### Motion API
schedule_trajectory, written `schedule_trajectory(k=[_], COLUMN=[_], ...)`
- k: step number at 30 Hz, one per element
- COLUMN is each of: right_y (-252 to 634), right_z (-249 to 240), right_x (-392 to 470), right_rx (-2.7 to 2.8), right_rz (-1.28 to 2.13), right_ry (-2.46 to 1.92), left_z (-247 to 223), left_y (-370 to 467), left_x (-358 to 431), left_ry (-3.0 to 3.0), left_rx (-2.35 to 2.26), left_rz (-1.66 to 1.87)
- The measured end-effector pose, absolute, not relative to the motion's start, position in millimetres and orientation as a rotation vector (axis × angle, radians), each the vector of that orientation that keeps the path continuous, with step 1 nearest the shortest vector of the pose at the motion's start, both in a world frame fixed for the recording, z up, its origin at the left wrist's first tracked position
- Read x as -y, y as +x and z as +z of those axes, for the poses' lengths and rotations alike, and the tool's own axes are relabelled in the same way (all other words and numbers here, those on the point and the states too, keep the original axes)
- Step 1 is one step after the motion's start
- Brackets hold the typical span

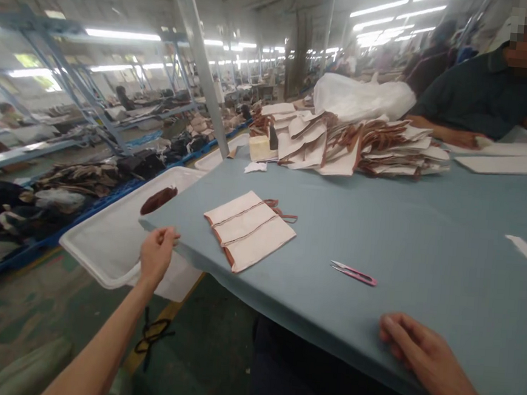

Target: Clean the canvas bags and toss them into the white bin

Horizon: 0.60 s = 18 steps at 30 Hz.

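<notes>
My left hand (156,255) is at the table's left corner, above a white plastic tub. Its thumb and fingertips are pinched together; whatever is between them, if anything, is too small to make out. My right hand (418,343) rests at the table's front edge with its fingers loosely curled and nothing visible in them. Between the hands lies a flat cream fabric piece (249,230) with two dark seams, a brown edge and brown straps (283,211) at its far side. Pink-handled thread snips (353,273) lie between this piece and my right hand, touched by neither.
A heap of cream and brown pieces (340,146) with a clear plastic bag (362,99) is at the table's back. A co-worker (477,92) sits at the far right. The white tub (100,245) holds a dark brown item (159,201). A metal pole (203,65) rises behind the corner.
</notes>
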State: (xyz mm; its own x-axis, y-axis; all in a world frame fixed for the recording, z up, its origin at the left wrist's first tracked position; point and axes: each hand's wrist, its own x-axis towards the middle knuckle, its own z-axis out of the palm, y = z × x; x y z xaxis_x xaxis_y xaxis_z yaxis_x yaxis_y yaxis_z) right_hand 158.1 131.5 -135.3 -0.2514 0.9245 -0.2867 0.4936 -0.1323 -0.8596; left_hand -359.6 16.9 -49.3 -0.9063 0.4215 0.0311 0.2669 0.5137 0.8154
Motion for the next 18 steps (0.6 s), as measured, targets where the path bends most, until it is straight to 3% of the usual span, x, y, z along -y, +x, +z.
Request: schedule_trajectory(k=[6,11,18], right_y=[153.6,147.4,146.6], right_z=[-132.7,-132.8,-142.2], right_x=[-120.7,-112.2,-114.8], right_rx=[1.808,1.914,1.886], right_rz=[1.086,0.876,0.824], right_ry=[-1.544,-1.544,-1.433], left_z=[-75.0,-71.1,2.9], left_y=[-328.0,-312.9,-283.2], left_x=[-88.4,-125.5,-158.5], left_ry=[0.579,0.350,0.109], left_rx=[-2.355,-2.195,-1.581], left_rz=[1.174,1.356,1.834])
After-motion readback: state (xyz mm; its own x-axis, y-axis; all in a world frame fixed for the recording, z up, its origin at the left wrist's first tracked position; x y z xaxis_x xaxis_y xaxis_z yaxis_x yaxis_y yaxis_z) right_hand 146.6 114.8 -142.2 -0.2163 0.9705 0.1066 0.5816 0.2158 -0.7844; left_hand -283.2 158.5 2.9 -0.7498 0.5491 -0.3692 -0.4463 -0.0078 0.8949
